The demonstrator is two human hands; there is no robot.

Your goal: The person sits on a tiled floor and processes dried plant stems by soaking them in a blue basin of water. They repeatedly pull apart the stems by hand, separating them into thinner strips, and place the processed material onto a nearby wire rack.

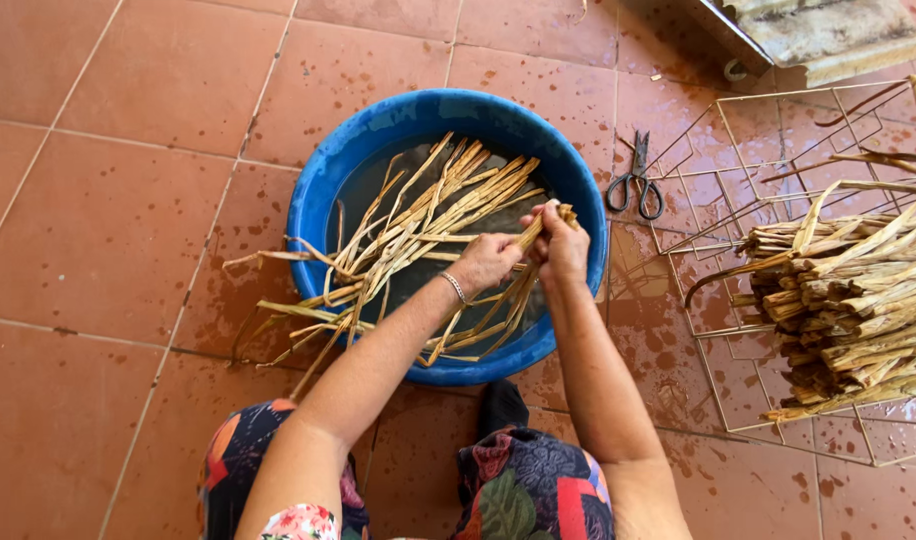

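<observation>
Over the blue basin (323, 190) on the tiled floor (98, 230), left hand (485, 262) and right hand (561, 243) close their fingers on one pale fibre strip (534, 232). Water half hides the soaking strips (418, 225); the stalk bundle (858, 310) on the wire rack (708, 190) is cut off at the floor's right edge.

A: Basin (318, 190): blue plastic, smooth, glossy where wet. Strips (418, 225) in it: fibrous plant material, tan, damp sheen.

B: Noted. Floor (98, 230): terracotta tile, matt, wet patches. Rack (758, 190): thin bare metal wire. Scissors (635, 180): dark metal.

A: Bundle (858, 310): coarse, dry-looking.
</observation>
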